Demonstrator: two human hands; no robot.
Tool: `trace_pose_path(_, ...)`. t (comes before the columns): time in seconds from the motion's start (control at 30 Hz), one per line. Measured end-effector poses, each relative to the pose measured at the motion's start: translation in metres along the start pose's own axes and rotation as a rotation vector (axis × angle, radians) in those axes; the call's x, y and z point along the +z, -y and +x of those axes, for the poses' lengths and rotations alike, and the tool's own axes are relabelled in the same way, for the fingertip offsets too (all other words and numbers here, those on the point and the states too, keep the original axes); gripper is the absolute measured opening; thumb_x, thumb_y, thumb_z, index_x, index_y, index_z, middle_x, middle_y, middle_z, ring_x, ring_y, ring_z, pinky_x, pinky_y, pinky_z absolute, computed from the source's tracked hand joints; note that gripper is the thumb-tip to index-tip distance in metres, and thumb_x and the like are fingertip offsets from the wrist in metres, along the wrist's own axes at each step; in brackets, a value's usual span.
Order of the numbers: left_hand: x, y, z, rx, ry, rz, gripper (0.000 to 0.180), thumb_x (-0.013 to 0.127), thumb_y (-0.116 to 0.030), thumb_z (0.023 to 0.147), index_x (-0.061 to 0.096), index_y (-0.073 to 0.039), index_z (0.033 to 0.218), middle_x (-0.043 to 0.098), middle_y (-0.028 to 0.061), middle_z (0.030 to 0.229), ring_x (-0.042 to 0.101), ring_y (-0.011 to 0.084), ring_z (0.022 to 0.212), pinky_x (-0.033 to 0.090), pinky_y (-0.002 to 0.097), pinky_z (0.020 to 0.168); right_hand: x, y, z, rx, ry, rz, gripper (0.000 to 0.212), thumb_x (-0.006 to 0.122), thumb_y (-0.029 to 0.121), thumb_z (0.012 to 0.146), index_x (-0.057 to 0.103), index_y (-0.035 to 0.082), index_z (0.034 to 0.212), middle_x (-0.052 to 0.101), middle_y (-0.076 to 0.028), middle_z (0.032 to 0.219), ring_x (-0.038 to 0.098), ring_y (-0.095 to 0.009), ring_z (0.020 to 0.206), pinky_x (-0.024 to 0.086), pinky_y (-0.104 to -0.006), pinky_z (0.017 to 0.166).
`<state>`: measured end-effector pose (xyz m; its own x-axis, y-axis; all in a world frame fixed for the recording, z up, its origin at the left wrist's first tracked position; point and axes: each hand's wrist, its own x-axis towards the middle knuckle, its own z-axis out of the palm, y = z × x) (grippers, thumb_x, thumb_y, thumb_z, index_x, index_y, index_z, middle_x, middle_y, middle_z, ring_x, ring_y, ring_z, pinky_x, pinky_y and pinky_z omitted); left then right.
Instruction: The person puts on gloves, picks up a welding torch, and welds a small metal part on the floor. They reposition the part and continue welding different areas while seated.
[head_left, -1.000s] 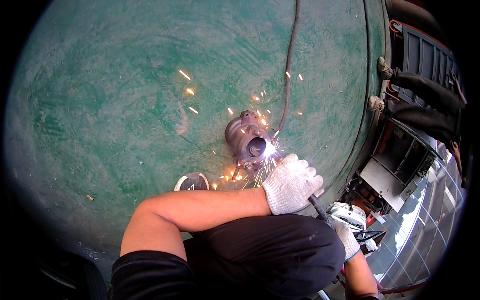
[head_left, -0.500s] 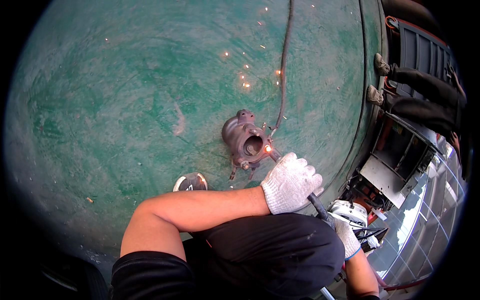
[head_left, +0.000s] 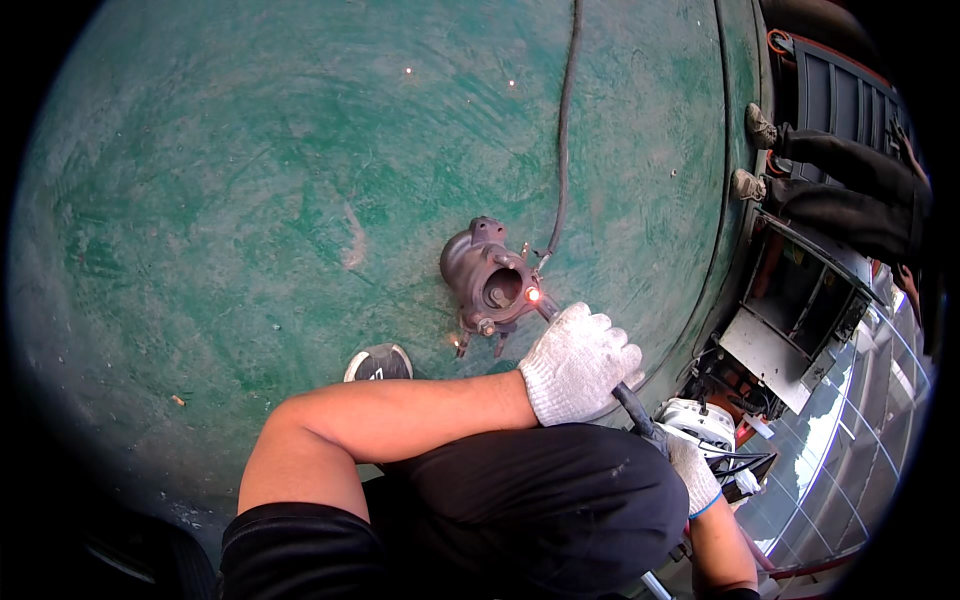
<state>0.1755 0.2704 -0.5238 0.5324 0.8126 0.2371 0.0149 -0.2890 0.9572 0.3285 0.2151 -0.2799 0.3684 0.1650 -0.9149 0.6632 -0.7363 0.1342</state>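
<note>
A rusty brown cast metal housing point(head_left: 467, 268) with a round opening and several studs rests on the green floor. At its right rim a small spot point(head_left: 533, 294) glows orange-white. The end of a dark torch-like rod point(head_left: 630, 404) reaches close to this glow; whether it touches, I cannot tell. My left hand point(head_left: 578, 365), in a white knit glove, is wrapped round the rod near the housing. Farther back, my right hand point(head_left: 692, 474), gloved alike, closes on the rod's rear part beside my knee; its fingers are partly hidden.
A dark cable point(head_left: 564, 150) runs along the floor to the housing's right side. My shoe point(head_left: 379, 363) stands near the housing. To the right are another person's legs point(head_left: 840, 210), a grey ribbed panel point(head_left: 850, 110) and an open metal cabinet point(head_left: 790, 300). Two small sparks show at the top.
The shower of sparks above the housing has thinned to a few, and a small spark shows at the housing's lower left. My hands and the rod keep nearly the same place.
</note>
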Motion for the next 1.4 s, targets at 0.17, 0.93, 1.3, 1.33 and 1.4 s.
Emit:
trace_pose_path(0.17, -0.001, 0.001, 0.0, -0.007, 0.006, 0.013, 0.032, 0.077, -0.042, 0.098, 0.066, -0.018, 0.08, 0.064, 0.0038, 0.076, 0.068, 0.0271, 0.078, 0.047, 0.0454, 0.077, -0.004, 0.007, -0.001, 0.04, -0.004, -0.061, 0.045, 0.09, 0.034, 0.094, 0.076, 0.002, 0.122, 0.077, -0.011, 0.091, 0.063, -0.011, 0.083, 0.059, -0.0357, 0.084)
trace_pose_path(0.93, 0.003, 0.001, -0.006, -0.067, 0.016, -0.042, 0.029, 0.074, -0.041, 0.098, 0.074, -0.015, 0.087, 0.071, 0.0084, 0.084, 0.073, 0.0322, 0.09, 0.052, 0.0489, 0.079, -0.004, 0.009, -0.004, 0.002, -0.002, -0.144, 0.047, 0.088, 0.032, 0.095, 0.075, -0.001, 0.127, 0.081, -0.013, 0.1, 0.069, -0.011, 0.091, 0.06, -0.0355, 0.09)
trace_pose_path(1.3, -0.006, 0.001, -0.002, -0.049, 0.061, -0.067, 0.029, 0.076, -0.04, 0.097, 0.069, -0.016, 0.084, 0.068, 0.0072, 0.08, 0.069, 0.0319, 0.082, 0.051, 0.0494, 0.075, 0.0, 0.011, -0.007, 0.011, -0.006, -0.029, 0.048, 0.088, 0.033, 0.096, 0.074, -0.001, 0.128, 0.08, -0.011, 0.099, 0.067, -0.01, 0.089, 0.06, -0.0339, 0.087)
trace_pose_path(1.33, -0.005, 0.002, -0.002, -0.034, 0.042, -0.078, 0.03, 0.078, -0.04, 0.097, 0.067, -0.016, 0.082, 0.066, 0.0064, 0.079, 0.067, 0.0321, 0.079, 0.051, 0.0489, 0.074, 0.0, 0.018, -0.009, -0.045, 0.003, -0.095, 0.047, 0.088, 0.031, 0.097, 0.075, -0.001, 0.128, 0.08, -0.012, 0.099, 0.067, -0.009, 0.089, 0.06, -0.0337, 0.087)
trace_pose_path(1.4, -0.003, 0.0, -0.004, -0.063, -0.007, -0.088, 0.029, 0.079, -0.039, 0.096, 0.067, -0.016, 0.081, 0.066, 0.0059, 0.078, 0.067, 0.0322, 0.078, 0.051, 0.0491, 0.074, 0.0, 0.022, -0.009, -0.048, -0.014, -0.137, 0.046, 0.088, 0.03, 0.096, 0.075, -0.001, 0.127, 0.08, -0.011, 0.098, 0.066, -0.009, 0.089, 0.06, -0.0334, 0.087)
